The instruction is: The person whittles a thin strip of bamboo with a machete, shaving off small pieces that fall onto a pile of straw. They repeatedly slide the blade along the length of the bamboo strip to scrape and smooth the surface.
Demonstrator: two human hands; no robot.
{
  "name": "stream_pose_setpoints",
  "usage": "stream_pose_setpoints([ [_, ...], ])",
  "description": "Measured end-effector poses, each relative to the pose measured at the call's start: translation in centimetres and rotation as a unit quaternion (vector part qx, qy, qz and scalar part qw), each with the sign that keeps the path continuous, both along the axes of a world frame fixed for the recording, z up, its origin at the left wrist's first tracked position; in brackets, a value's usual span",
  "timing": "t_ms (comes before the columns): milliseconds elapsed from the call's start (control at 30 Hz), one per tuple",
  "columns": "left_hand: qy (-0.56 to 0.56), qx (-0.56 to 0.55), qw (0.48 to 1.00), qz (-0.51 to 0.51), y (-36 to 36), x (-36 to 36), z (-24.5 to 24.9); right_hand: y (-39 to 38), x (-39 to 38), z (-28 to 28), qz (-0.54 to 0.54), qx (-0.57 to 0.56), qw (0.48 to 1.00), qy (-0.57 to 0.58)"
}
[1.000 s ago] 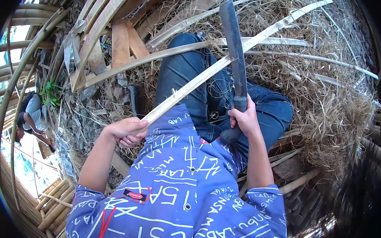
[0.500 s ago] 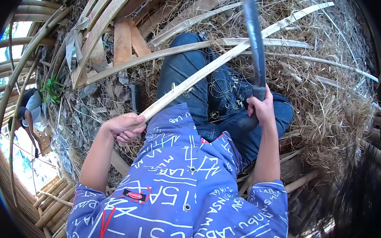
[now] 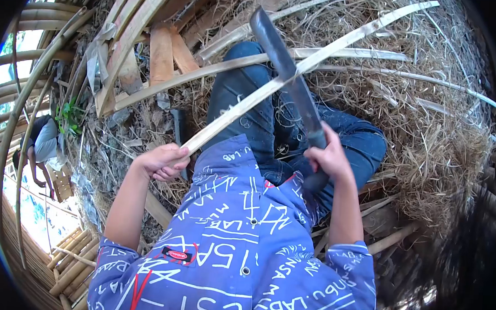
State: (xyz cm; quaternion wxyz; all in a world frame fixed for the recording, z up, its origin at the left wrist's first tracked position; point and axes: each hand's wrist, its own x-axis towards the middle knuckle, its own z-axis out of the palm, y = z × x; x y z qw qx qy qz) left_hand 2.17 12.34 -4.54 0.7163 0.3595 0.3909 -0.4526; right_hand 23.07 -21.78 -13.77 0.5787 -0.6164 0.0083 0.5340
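Note:
A long pale bamboo strip runs from my left hand up to the upper right, over my knees. The fingers of that hand are wrapped round its lower end. My right hand is closed round the dark handle of a long machete. The blade points up and left, and it crosses the strip about midway along, in front of my legs. Small curled shavings cling to the strip above my left hand.
Thin shavings lie heaped on the right. Another dark-handled tool rests left of my knee. Split bamboo pieces stand at the upper left. A person bends over at the far left, beside bamboo poles.
The machete has swung left and tilted, its blade now lower across the strip. My right hand has shifted slightly left and down. My left hand has barely moved.

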Motion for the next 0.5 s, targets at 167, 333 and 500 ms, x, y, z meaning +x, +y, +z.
stream_pose_setpoints([
  [167, -0.005, -0.012, 1.000, 0.017, -0.6, -0.2, -1.0, 1.6, -1.1, 0.9, -0.045, 0.017, 0.999, 0.019],
  [333, 0.004, -0.015, 1.000, 0.019, -1.0, 0.2, -1.1, 0.3, -0.7, 0.7, -0.014, 0.017, 0.999, 0.043],
  [500, 0.008, 0.025, 1.000, 0.000, -1.2, 1.8, -0.8, 2.4, -3.4, 2.4, 0.134, 0.057, 0.987, 0.071],
])
